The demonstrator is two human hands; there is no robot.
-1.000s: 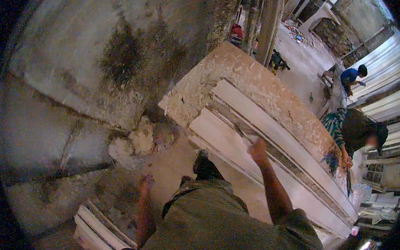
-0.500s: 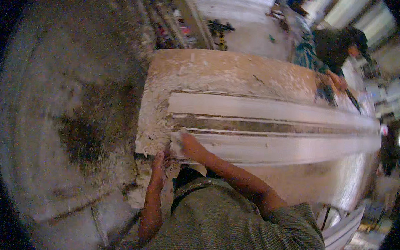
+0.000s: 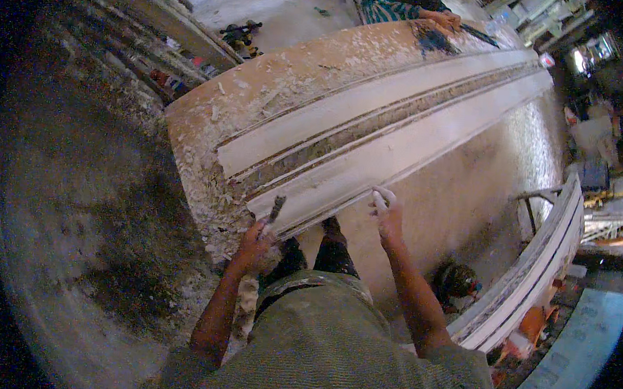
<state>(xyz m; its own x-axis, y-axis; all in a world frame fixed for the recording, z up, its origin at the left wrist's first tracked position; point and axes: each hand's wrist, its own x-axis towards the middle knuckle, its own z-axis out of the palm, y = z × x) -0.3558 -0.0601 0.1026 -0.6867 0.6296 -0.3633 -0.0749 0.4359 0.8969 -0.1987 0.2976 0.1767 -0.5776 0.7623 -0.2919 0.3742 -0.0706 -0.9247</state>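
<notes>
A long white moulded plaster-like strip (image 3: 364, 149) lies across the table, with a rough grey-brown channel along its length. My left hand (image 3: 254, 242) is closed round a slim dark-tipped tool (image 3: 277, 208), pointing up over the strip's near-left end; whether it is a brush or a scraper I cannot tell. Beside the strip's near edge is my right hand (image 3: 387, 212), its fingertips coated white, fingers partly bent and apart, with nothing visible in them. Whether it touches the strip is unclear.
White crumbs litter the table's (image 3: 291, 61) left end. Across the table, a co-worker's hand (image 3: 443, 20) holds a dark tool (image 3: 480, 35). More white moulded lengths (image 3: 527, 279) stand at right, near a pale blue panel (image 3: 572, 360). Timber (image 3: 172, 18) leans at upper left.
My right hand has left the strip's near-left end and moved right along its edge. My left hand now shows the slim tool raised. The view has turned, so the table slants.
</notes>
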